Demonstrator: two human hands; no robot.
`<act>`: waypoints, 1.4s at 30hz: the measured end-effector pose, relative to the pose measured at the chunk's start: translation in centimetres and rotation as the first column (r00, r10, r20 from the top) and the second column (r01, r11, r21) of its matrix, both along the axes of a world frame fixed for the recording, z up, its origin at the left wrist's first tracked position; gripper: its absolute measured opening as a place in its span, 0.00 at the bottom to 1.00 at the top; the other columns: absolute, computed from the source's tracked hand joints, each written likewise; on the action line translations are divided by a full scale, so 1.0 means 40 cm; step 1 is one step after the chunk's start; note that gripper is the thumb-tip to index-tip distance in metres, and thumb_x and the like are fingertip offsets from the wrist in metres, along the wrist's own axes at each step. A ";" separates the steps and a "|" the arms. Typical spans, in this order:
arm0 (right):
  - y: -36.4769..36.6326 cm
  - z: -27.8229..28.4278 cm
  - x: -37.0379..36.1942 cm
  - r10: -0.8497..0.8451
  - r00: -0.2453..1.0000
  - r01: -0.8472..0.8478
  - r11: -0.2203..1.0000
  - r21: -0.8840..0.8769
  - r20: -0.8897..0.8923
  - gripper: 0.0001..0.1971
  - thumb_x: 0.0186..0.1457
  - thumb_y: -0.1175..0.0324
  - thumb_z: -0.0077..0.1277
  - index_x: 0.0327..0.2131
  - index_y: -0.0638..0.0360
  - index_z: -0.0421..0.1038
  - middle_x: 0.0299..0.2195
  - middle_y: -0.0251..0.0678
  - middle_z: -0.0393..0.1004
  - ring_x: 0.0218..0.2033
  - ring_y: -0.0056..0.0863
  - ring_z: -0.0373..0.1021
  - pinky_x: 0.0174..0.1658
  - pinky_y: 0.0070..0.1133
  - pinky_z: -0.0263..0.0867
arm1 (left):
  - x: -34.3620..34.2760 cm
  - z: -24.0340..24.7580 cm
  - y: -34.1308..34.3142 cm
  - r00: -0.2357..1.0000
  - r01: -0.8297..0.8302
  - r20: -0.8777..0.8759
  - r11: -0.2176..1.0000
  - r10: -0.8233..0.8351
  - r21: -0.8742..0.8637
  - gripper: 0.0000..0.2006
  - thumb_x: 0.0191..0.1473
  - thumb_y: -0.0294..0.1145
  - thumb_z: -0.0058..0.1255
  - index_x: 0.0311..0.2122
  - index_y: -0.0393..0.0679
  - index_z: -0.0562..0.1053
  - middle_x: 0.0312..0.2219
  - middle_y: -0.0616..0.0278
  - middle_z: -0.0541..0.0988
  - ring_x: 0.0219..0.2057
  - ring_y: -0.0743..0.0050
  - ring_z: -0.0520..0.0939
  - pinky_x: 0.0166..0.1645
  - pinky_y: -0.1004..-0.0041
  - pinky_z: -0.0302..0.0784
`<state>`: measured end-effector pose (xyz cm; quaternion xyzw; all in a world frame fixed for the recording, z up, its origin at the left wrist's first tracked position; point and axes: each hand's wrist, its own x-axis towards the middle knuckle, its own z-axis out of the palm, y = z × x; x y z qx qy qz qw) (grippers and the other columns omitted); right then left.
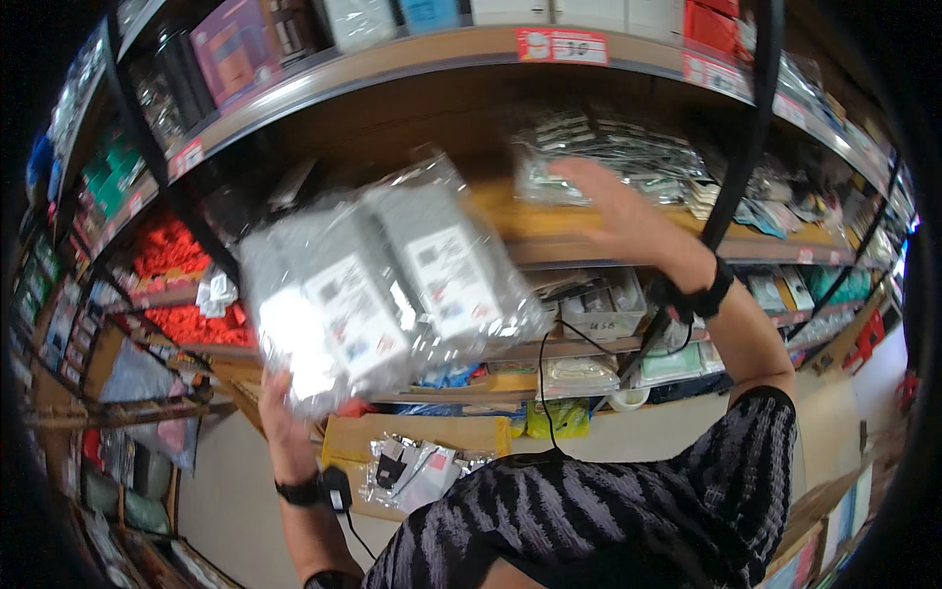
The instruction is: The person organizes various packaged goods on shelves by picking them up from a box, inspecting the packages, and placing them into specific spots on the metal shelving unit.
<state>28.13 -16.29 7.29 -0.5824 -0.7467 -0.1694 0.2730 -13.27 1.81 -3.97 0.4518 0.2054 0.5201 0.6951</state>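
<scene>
My left hand grips the lower left corner of clear plastic packs with grey, folded-looking contents and white labels. Two labelled sides show side by side, and the packs are held up in front of the middle shelf. Most of the left fingers are hidden behind the plastic. My right hand, somewhat blurred, reaches over the wooden shelf board with its fingers stretched out and nothing visible in it. Just beyond those fingers lies a pile of flat clear plastic bags.
Below, a cardboard box holds several small bagged items. A black upright post stands beside my right forearm. The upper shelf carries boxes and red price tags. Red goods fill shelves at left. Black cables hang near my body.
</scene>
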 end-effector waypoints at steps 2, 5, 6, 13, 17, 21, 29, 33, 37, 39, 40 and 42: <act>0.007 0.001 -0.115 0.083 0.997 -0.083 0.992 -0.097 -0.006 0.38 0.41 0.54 0.53 0.54 0.55 0.48 0.51 0.50 0.52 0.53 0.45 0.50 0.54 0.31 0.50 | 0.083 0.089 0.009 0.993 0.112 0.028 0.993 -0.113 0.040 0.23 0.43 0.28 0.42 0.48 0.37 0.60 0.40 0.57 0.70 0.39 0.64 0.73 0.42 0.65 0.72; 0.032 -0.020 -0.183 0.149 0.989 -0.148 0.981 -0.123 -0.003 0.41 0.38 0.56 0.56 0.55 0.52 0.45 0.52 0.50 0.49 0.53 0.47 0.48 0.53 0.32 0.50 | 0.180 0.169 0.050 0.990 0.056 -0.128 0.998 -0.060 -0.036 0.18 0.45 0.29 0.44 0.44 0.37 0.63 0.38 0.57 0.71 0.36 0.66 0.75 0.37 0.68 0.73; 0.050 -0.034 -0.183 0.125 0.992 -0.121 0.985 -0.121 0.027 0.41 0.37 0.58 0.56 0.55 0.52 0.46 0.53 0.49 0.48 0.54 0.47 0.48 0.53 0.32 0.50 | 0.226 0.198 0.057 0.987 0.083 -0.135 0.995 -0.089 -0.047 0.17 0.46 0.30 0.44 0.43 0.37 0.64 0.36 0.58 0.72 0.34 0.67 0.75 0.36 0.69 0.74; 0.180 -0.136 -0.084 0.053 0.997 -0.050 0.997 -0.051 0.059 0.30 0.43 0.73 0.50 0.52 0.54 0.51 0.47 0.49 0.56 0.50 0.45 0.54 0.49 0.30 0.57 | 0.355 0.178 0.236 0.953 0.226 -0.205 0.974 -0.225 -0.019 0.11 0.43 0.34 0.50 0.32 0.41 0.71 0.25 0.64 0.73 0.27 0.74 0.75 0.29 0.73 0.72; 0.197 -0.131 -0.083 -0.007 0.996 0.012 0.998 -0.060 0.085 0.27 0.45 0.72 0.48 0.50 0.56 0.53 0.43 0.48 0.61 0.45 0.44 0.58 0.46 0.30 0.60 | 0.378 0.191 0.292 0.903 0.350 -0.245 0.935 -0.352 -0.056 0.12 0.44 0.33 0.47 0.34 0.39 0.71 0.28 0.62 0.74 0.29 0.73 0.75 0.34 0.74 0.72; 0.213 -0.124 -0.099 -0.124 0.981 0.144 0.980 -0.135 0.149 0.25 0.45 0.70 0.48 0.49 0.55 0.55 0.41 0.46 0.63 0.40 0.41 0.63 0.39 0.30 0.64 | 0.395 0.216 0.313 0.789 0.395 -0.496 0.918 -0.361 -0.040 0.13 0.45 0.35 0.48 0.34 0.39 0.71 0.30 0.61 0.74 0.31 0.76 0.74 0.36 0.78 0.70; 0.277 -0.136 -0.128 -0.214 0.924 0.220 0.975 0.016 0.316 0.25 0.42 0.74 0.45 0.48 0.49 0.57 0.34 0.44 0.66 0.34 0.40 0.66 0.27 0.29 0.67 | 0.430 0.213 0.389 0.422 0.241 -0.735 0.716 0.531 0.655 0.30 0.40 0.45 0.53 0.45 0.34 0.63 0.42 0.46 0.69 0.41 0.54 0.72 0.43 0.69 0.67; 0.332 -0.130 -0.128 -0.322 0.877 0.356 0.934 -0.033 0.357 0.23 0.43 0.73 0.43 0.47 0.50 0.58 0.29 0.42 0.67 0.29 0.38 0.68 0.25 0.29 0.67 | 0.442 0.195 0.338 0.339 0.193 -0.566 0.533 0.752 0.824 0.25 0.43 0.46 0.50 0.44 0.40 0.64 0.38 0.46 0.70 0.38 0.48 0.72 0.40 0.64 0.69; 0.399 -0.157 -0.064 -0.390 0.832 0.430 0.903 -0.014 0.395 0.22 0.44 0.72 0.41 0.47 0.50 0.59 0.28 0.42 0.68 0.28 0.38 0.69 0.24 0.28 0.67 | 0.442 0.179 0.267 0.310 0.334 -0.389 0.284 0.868 0.899 0.21 0.47 0.44 0.45 0.44 0.42 0.65 0.36 0.48 0.70 0.37 0.48 0.72 0.40 0.61 0.68; 0.424 -0.164 -0.039 -0.349 0.857 0.414 0.905 -0.102 0.380 0.24 0.46 0.72 0.40 0.50 0.49 0.55 0.33 0.44 0.68 0.32 0.41 0.68 0.29 0.33 0.67 | 0.443 0.155 0.271 0.262 0.433 -0.468 0.331 0.844 0.839 0.21 0.48 0.44 0.45 0.44 0.42 0.65 0.38 0.48 0.70 0.38 0.48 0.72 0.42 0.61 0.68; 0.424 -0.153 -0.050 -0.340 0.857 0.407 0.907 -0.105 0.387 0.24 0.46 0.72 0.40 0.50 0.49 0.55 0.33 0.44 0.68 0.32 0.41 0.68 0.29 0.33 0.67 | 0.440 0.116 0.296 0.316 0.403 -0.515 0.379 0.797 0.833 0.21 0.48 0.45 0.43 0.44 0.41 0.65 0.39 0.46 0.70 0.40 0.47 0.71 0.44 0.61 0.66; 0.414 -0.132 -0.068 -0.324 0.894 0.415 0.860 -0.297 0.309 0.24 0.49 0.66 0.40 0.52 0.49 0.52 0.42 0.48 0.63 0.40 0.43 0.64 0.40 0.32 0.63 | 0.437 0.084 0.324 0.372 0.379 -0.562 0.432 0.739 0.818 0.21 0.49 0.45 0.42 0.43 0.41 0.66 0.39 0.45 0.69 0.41 0.47 0.70 0.46 0.61 0.65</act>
